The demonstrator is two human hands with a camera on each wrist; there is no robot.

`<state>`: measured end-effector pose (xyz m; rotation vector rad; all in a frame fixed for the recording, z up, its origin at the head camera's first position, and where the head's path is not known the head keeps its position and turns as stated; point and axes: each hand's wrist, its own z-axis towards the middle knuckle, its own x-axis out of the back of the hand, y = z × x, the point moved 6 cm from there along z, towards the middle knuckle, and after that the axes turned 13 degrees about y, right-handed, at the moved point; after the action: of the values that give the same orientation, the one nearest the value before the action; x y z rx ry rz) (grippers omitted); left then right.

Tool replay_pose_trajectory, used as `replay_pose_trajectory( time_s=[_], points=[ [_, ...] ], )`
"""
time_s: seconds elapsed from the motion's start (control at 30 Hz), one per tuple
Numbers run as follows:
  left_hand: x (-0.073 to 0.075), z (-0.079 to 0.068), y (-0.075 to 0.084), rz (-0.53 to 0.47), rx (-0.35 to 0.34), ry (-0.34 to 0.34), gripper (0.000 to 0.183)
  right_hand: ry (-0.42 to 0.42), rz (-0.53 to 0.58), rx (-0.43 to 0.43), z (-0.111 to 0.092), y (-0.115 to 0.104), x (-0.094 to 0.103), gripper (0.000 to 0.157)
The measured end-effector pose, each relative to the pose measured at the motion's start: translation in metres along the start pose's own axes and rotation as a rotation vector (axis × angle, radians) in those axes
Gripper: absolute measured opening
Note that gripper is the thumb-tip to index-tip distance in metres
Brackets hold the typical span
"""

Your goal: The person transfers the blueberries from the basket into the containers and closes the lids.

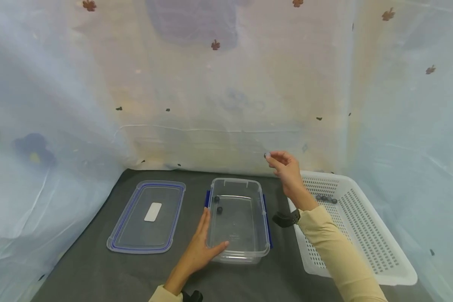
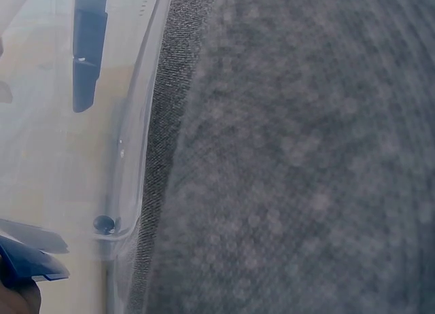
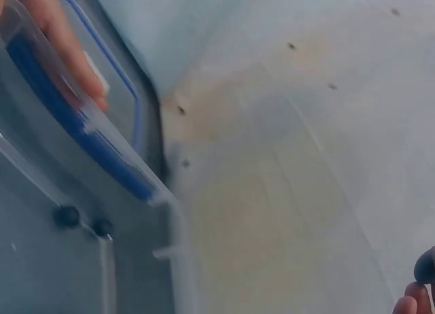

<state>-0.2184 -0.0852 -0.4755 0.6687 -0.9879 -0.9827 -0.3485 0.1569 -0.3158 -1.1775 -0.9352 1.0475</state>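
My right hand is raised behind the clear plastic container, between it and the white basket. Its thumb and fingertips pinch a blueberry, a small dark ball in the head view. The container stands uncovered, with blue side latches hanging down. Two blueberries lie inside it near the left wall. My left hand rests against the container's left side and near corner, fingers extended and thumb over the rim. In the left wrist view only a fingertip shows, by a blue latch.
On the left lies the clear lid with a blue seal and a white label. At right, a white perforated basket holds several blueberries. A patterned sheet hangs around the dark table.
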Motion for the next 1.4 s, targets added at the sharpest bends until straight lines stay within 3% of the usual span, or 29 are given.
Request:
replay_pose_trajectory(
  time_s=[0.23,0.5,0.63,0.9,1.03,1.23,1.4],
  points=[
    [0.001,0.0,0.001,-0.013,0.019,-0.007,0.106,-0.098,-0.114,0.041,-0.01,0.01,-0.049,0.032],
    [0.0,0.001,-0.001,-0.031,0.036,-0.024,0.107,-0.101,-0.278,0.162,-0.021,0.035,-0.085,0.024],
    [-0.001,0.001,-0.001,-0.04,0.03,-0.023,0.106,-0.068,-0.345,0.16,-0.019,0.058,-0.094,0.021],
    [-0.002,0.001,0.001,-0.041,0.013,-0.014,0.106,-0.011,-0.403,0.242,-0.018,0.089,-0.106,0.014],
    [-0.002,0.002,0.003,-0.014,-0.025,0.001,0.106,0.008,-0.444,0.249,-0.019,0.105,-0.112,0.014],
    [0.001,0.002,0.009,0.061,-0.104,0.068,0.105,-0.036,-0.508,0.22,-0.021,0.124,-0.121,0.014],
    [-0.003,0.004,0.009,0.116,-0.105,0.057,0.108,-0.064,-0.562,0.218,-0.025,0.134,-0.123,0.015]
  ],
)
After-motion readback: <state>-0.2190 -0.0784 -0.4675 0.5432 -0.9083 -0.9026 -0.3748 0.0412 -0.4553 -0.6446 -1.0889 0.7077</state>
